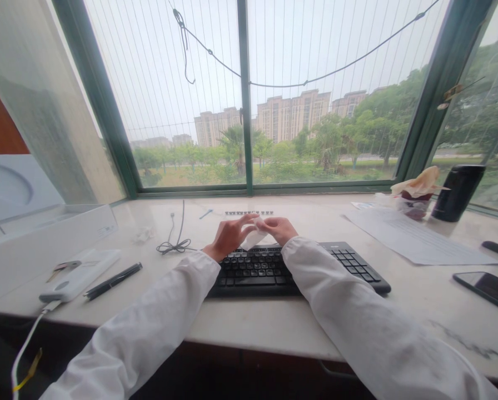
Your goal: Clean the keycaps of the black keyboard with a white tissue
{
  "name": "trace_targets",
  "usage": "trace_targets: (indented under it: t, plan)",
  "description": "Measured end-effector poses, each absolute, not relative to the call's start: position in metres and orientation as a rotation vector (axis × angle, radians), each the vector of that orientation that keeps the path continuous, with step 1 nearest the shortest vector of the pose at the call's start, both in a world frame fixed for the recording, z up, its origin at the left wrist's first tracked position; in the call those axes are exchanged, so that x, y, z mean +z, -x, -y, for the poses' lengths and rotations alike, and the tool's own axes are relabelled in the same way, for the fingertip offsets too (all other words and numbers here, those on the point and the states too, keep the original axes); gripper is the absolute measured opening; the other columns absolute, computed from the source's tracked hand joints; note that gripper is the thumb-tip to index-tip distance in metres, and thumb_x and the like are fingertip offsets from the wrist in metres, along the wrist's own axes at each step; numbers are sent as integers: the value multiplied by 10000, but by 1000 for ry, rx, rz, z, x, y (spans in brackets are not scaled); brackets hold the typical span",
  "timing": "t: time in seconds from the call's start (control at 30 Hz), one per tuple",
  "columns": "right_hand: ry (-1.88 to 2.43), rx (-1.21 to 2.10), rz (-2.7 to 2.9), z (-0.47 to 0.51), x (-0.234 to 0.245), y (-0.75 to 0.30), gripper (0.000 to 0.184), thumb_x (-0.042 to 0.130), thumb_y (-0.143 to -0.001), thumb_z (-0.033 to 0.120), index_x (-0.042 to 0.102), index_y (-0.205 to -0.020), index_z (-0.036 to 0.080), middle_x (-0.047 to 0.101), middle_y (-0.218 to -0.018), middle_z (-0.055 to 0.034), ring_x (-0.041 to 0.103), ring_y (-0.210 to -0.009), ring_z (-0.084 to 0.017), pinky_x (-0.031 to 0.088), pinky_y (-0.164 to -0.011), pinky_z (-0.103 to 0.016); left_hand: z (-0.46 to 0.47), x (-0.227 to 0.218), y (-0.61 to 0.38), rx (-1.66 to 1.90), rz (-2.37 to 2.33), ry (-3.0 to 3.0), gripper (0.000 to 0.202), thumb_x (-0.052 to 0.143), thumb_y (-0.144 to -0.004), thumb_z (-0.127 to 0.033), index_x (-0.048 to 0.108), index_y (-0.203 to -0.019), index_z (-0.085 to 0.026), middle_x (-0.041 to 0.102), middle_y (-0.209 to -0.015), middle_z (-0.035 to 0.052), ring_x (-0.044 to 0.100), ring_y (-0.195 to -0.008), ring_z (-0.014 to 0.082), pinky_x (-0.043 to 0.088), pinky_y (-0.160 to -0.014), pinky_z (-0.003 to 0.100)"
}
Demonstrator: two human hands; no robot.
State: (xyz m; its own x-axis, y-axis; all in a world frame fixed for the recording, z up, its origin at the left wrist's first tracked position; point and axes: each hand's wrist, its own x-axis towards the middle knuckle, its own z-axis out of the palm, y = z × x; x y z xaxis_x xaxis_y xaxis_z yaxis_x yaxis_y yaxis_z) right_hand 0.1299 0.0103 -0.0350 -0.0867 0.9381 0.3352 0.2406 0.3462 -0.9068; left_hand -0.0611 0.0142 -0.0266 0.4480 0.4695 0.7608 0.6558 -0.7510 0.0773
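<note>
Both hands meet above the upper edge of a black keyboard (257,273). Between the fingertips is a thin white tissue (253,240), crumpled at its top and hanging loose below. My left hand (229,236) pinches it from the left, fingers bent. From the other side my right hand (279,228) grips it with thumb and fingers. Whether something small is wrapped inside cannot be seen. Just behind the hands lies a row of loose dark keycaps (236,213), partly covered by the fingers. A small blue tool (206,214) lies to their left.
Left on the table are a coiled black cable (174,245), crumpled clear plastic (144,234), a black pen (113,281), a white power bank (80,276) with keys, and a white box (49,247). Right are paper sheets (411,236), a black bottle (458,193) and a phone (488,290).
</note>
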Motion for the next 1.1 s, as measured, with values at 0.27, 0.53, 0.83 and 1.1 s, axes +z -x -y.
trace_targets:
  t: [0.27, 0.53, 0.83, 1.1]
  plan:
    - [1014, 833, 1631, -10, -36, -131, 502, 648, -712, 622, 756, -875, 160, 726, -807, -47, 642, -804, -207, 464, -754, -291, -12, -23, 59, -1278, 1024, 2452, 351, 589, -891, -451, 599, -1203, -291, 761, -934, -35, 653, -592, 112, 495, -631, 232]
    - [1208, 785, 1554, -13, -33, -133, 678, 532, -709, 756, 770, -888, 147, 620, -613, -28, 529, -627, -160, 414, -646, -293, -10, -20, 58, -1323, 1036, 2401, 348, 600, -889, -430, 590, -1205, -282, 758, -967, -22, 619, -539, 101, 489, -602, 231]
    - [1229, 804, 1705, -7, -30, -133, 573, 638, -679, 682, 758, -860, 151, 685, -718, -34, 585, -713, -178, 398, -664, -282, -13, -25, 59, -1153, 897, 2425, 442, 620, -884, -388, 533, -1300, -265, 758, -961, -11, 697, -668, 134, 470, -597, 218]
    - [1249, 713, 1615, -15, -40, -133, 509, 617, -729, 640, 778, -895, 187, 736, -790, -50, 647, -831, -227, 447, -752, -312, -15, -23, 62, -1122, 941, 2431, 420, 627, -880, -353, 550, -1286, -278, 755, -987, -15, 711, -719, 152, 493, -636, 235]
